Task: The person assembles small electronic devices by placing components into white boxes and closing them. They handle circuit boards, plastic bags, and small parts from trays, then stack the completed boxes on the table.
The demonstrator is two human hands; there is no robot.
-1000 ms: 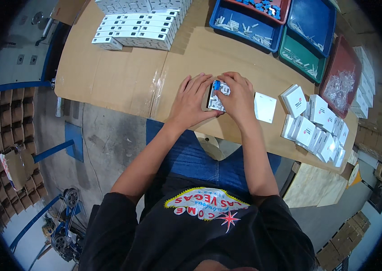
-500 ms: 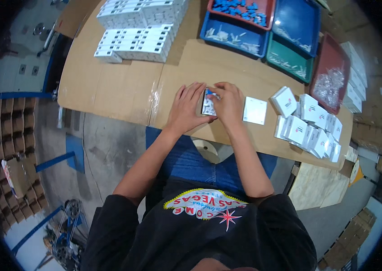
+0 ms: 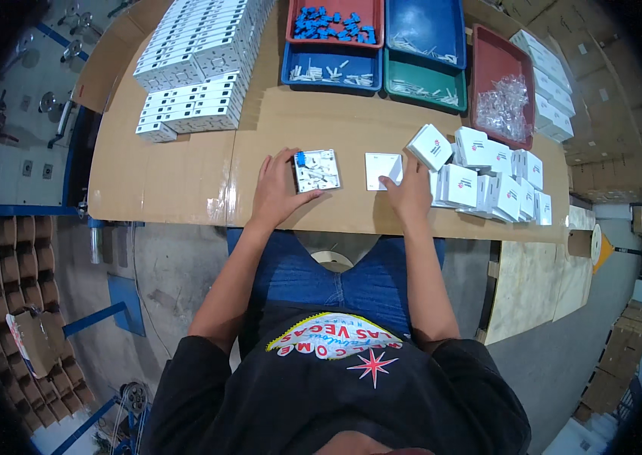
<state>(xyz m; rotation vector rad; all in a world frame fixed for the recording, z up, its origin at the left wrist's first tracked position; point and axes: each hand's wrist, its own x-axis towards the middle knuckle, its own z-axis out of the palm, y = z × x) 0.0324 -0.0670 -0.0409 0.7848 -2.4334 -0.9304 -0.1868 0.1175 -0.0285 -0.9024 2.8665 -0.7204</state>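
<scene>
A small, square white case (image 3: 318,171) lies open-faced on the cardboard-covered table, with little white parts in it and a blue piece (image 3: 300,158) in its far left corner. My left hand (image 3: 275,189) grips the case from the left, fingers along that side and thumb at the near edge. To the right of the case lies a flat, square white cover (image 3: 381,167). On its right edge is my right hand (image 3: 411,191), thumb over the near right corner and fingers around the right side; the fingertips are partly hidden beside the stacked boxes.
Finished-looking white square boxes (image 3: 460,186) are heaped at the right. Behind stand a red tray of blue pieces (image 3: 374,15), blue and green trays (image 3: 389,92) of white parts, and a red tray of clear plastic pieces (image 3: 484,45). White cases (image 3: 215,114) are stacked at the far left.
My right hand has left the blue piece in the case and moved right onto the white cover. My left hand stays at the case. The whole view has shifted.
</scene>
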